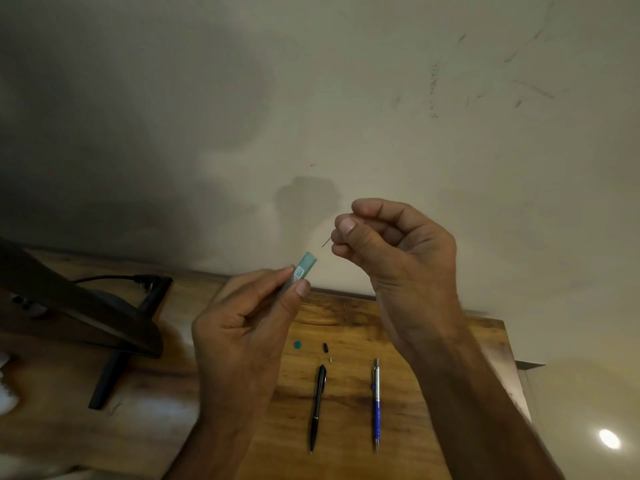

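only a short tip of the thin lead (325,242) shows past the right hand (394,251), which pinches it between thumb and forefinger just beside the upper end of the teal lead case (306,266). the left hand (242,327) grips that case by thumb and fingertips above the table (349,393), hiding its lower end; its contents cannot be made out.

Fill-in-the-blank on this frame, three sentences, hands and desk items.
1. The left hand holds the teal case; the thin lead is pinched by the ____.
2. The ____ pen lies left of the blue pencil.
3. On the table lie ____ writing tools.
Missing: right hand; black; two.
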